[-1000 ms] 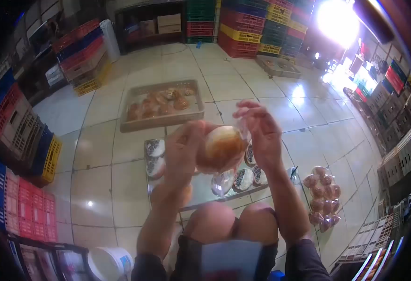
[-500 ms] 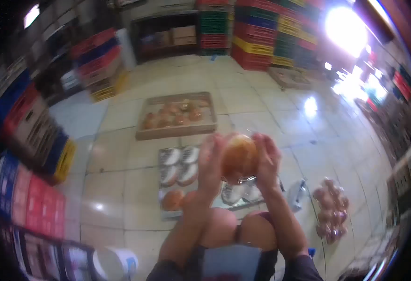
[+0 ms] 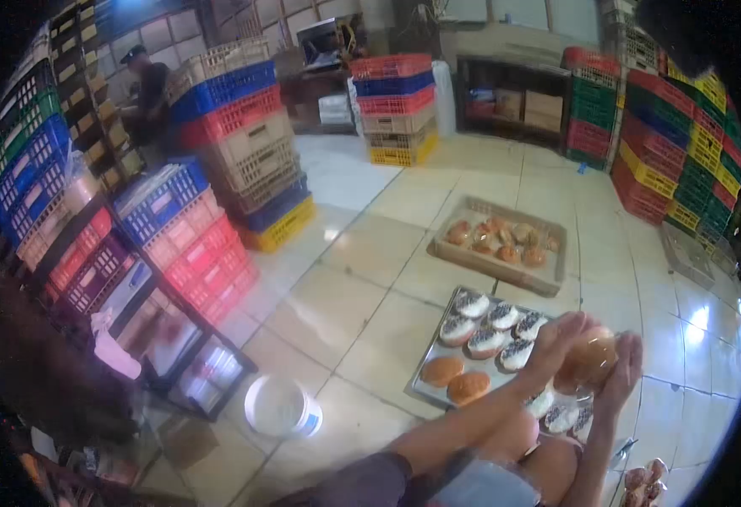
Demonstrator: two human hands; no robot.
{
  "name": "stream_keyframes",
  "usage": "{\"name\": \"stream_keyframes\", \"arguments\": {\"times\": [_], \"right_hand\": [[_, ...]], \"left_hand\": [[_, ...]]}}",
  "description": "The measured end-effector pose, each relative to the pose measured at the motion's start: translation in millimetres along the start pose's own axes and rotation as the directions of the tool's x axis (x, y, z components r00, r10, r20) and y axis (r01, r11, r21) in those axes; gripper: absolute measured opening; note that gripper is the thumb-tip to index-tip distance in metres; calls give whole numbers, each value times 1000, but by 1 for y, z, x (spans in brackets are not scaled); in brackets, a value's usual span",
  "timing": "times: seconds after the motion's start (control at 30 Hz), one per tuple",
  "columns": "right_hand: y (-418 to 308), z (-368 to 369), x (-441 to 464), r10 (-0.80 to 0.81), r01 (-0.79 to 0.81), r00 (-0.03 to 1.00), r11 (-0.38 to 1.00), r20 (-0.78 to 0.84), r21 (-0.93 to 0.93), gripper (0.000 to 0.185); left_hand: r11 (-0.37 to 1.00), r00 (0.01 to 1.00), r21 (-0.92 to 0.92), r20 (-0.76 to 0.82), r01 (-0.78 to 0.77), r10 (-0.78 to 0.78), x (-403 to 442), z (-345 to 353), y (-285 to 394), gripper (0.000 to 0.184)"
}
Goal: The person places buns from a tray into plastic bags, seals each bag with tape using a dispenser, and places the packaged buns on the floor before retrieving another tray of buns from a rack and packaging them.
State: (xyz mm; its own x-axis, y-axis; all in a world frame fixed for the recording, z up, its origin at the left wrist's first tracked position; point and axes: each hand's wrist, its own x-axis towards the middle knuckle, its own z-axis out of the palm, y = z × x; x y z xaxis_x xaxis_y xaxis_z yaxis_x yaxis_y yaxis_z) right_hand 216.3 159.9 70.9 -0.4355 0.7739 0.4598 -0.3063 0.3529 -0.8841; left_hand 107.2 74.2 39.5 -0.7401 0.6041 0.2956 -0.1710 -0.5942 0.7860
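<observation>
Bun (image 3: 588, 359) in clear plastic (image 3: 582, 387), grasped from both sides by the fingers of left hand (image 3: 560, 341) and right hand (image 3: 622, 372), over a grey tray (image 3: 495, 370). On that tray, white-topped buns (image 3: 484, 341) with dark sprinkles, plus two plain brown buns (image 3: 469, 388) at the near left corner. Beyond, a tan crate (image 3: 497, 269) of shiny buns (image 3: 510, 253); farther off, tall stacks of coloured crates (image 3: 248, 148).

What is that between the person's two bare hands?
A round, golden-brown bun in clear plastic lies between the left hand and the right hand; the head view shows it.
</observation>
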Motion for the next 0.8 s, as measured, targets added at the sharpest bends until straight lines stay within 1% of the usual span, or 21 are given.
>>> {"name": "stream_keyframes", "arguments": {"times": [0.1, 0.13, 0.27, 0.3, 0.43, 0.47, 0.53, 0.6, 0.63, 0.77, 0.8], "right_hand": [[-16, 9, 0, 36, -33, 999, 980, -13, 198, 25], [-14, 8, 0, 34, -30, 999, 980, -13, 199, 25], [14, -6, -7, -92, 91, 996, 994, -11, -58, 21], [19, -10, -6, -94, 94, 995, 994, -11, -57, 21], [39, -22, 2, -26, 28, 987, 1000, 155, -6, 20], [41, -22, 2, -27, 28, 987, 1000, 156, -3, 20], [42, -25, 2, 171, -203, 950, 974, 260, 102, 18], [43, -27, 4, 340, -429, 860, 886, 380, 177, 16], [43, -25, 3, 339, -429, 860, 885, 382, 179, 16], [46, -14, -5, 185, -217, 964, 963, 191, 162, 16], [50, -19, -14, 201, -232, 962, 958, 183, 169, 16]], "left_hand": [[995, 996, -78, 63, 62, -57, 6, 1, 17, 23], [995, 996, -78, 65, 60, -55, 4, -1, 16, 23], [994, 1000, -102, 12, 29, -28, -8, -13, 7, 23], [994, 1000, -103, 14, 28, -26, -7, -12, 11, 23], [998, 1000, 61, 4, -17, 16, 0, -5, 25, 22], [998, 1000, 64, 3, -18, 18, 3, -6, 23, 22], [998, 997, 59, 72, -9, 4, 7, -7, 11, 21], [998, 990, 55, 141, 2, -9, 11, -8, 1, 20], [998, 990, 58, 140, 0, -8, 12, -8, -2, 20], [988, 976, 116, 182, 98, -118, 15, -10, -18, 16], [985, 974, 127, 179, 114, -136, 10, -15, -25, 16]]}}
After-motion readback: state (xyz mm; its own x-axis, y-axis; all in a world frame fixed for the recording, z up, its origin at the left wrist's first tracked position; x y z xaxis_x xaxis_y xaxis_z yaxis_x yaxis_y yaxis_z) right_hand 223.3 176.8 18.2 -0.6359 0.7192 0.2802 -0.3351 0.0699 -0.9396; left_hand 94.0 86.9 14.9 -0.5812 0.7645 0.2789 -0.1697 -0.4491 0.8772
